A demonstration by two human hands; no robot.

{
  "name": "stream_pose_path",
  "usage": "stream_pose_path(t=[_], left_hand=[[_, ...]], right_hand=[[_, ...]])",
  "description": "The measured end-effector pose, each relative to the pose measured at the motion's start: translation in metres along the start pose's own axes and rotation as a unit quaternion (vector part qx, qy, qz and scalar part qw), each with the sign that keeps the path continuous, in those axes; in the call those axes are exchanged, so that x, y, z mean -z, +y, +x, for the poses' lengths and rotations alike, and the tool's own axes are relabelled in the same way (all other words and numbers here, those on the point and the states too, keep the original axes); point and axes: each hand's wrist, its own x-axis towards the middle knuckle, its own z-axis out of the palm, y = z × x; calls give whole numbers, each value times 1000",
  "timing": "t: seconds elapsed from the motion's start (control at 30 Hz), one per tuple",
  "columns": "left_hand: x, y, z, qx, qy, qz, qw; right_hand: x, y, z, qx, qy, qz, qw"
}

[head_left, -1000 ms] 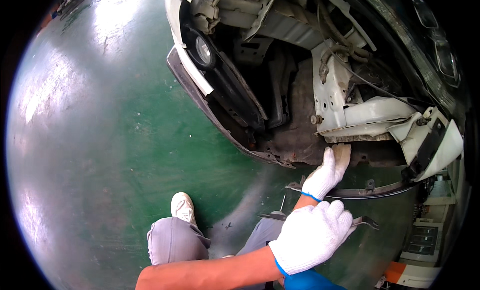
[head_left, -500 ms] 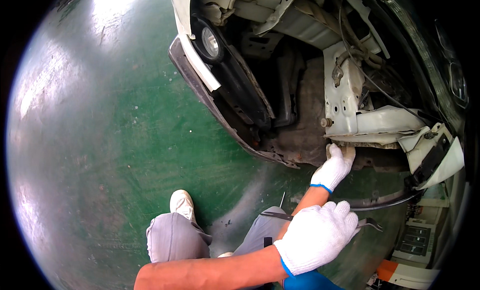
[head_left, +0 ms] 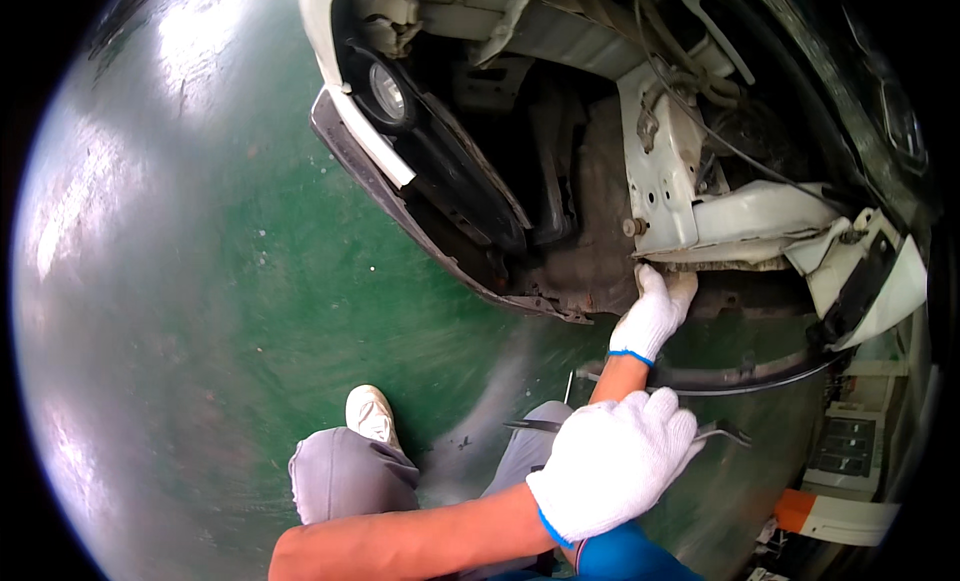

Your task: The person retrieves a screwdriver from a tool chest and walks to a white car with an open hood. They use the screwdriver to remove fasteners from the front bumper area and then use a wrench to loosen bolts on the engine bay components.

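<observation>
My left hand [head_left: 612, 466], in a white knit glove with a blue cuff, is closed round a dark pry bar [head_left: 722, 431]. The bar's hooked, forked end sticks out on the right; its thin end shows on the left. Beyond and partly behind the left arm, my right hand [head_left: 650, 316] wears a matching glove. It reaches up against the lower edge of a white metal body rail [head_left: 765, 216] of a stripped car front. Thumb and fingers look bent at that edge, but the tips are hidden, as is anything between them.
A loosened bumper section [head_left: 400, 211] with a round lamp [head_left: 387, 89] hangs at the left. A black curved strip [head_left: 740, 376] lies beyond my arms on the right. A thin metal rod [head_left: 569, 387] stands near my knee. The green floor [head_left: 290, 301] spreads leftward.
The car and both hands have shifted slightly left and up in the view. My left hand keeps the pry bar; my right hand stays at the rail's lower edge.
</observation>
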Motion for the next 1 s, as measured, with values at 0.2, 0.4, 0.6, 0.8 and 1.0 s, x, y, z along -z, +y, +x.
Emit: stream_pose_path(t=[0.2, 0.4, 0.6, 0.8, 1.0], left_hand=[[-33, 13, -2, 11, -25, 40, 999], [-41, 19, -6, 16, -63, 57, 996], [-44, 31, 3, 18, -90, 27, 995], [-53, 48, 6, 60, -111, 17, 992], [-61, 47, -2, 83, -155, 65, 982]], right_hand=[[-6, -2, -12, 33, 13, -16, 999], [-8, -4, -25, 43, 11, -47, 998], [-6, 7, -21, 66, 38, -87, 993], [0, -23, -39, 89, 39, -164, 982], [47, -17, -151, -7, -217, 37, 975]])
